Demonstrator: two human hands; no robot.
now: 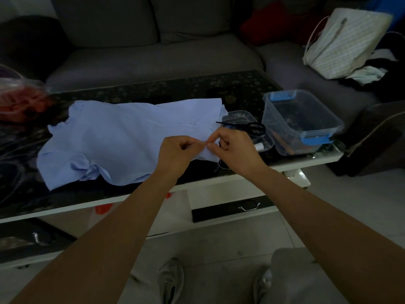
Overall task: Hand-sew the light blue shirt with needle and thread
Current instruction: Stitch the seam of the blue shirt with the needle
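The light blue shirt (118,137) lies spread across the dark glass table (153,91), its hem toward the right. Both hands meet at that right hem. My left hand (177,153) pinches the fabric edge between thumb and forefinger. My right hand (235,148) pinches at the same spot, fingertip to fingertip with the left; the needle itself is too small to make out. A dark thread (219,164) hangs down from under my right hand over the table edge.
Black scissors (247,127) lie on a clear lid tray (266,142) beside a white thread spool (259,146). A clear plastic box with blue clips (300,121) stands at the right. A red plastic bag (19,99) sits far left. A grey sofa (153,51) lies beyond.
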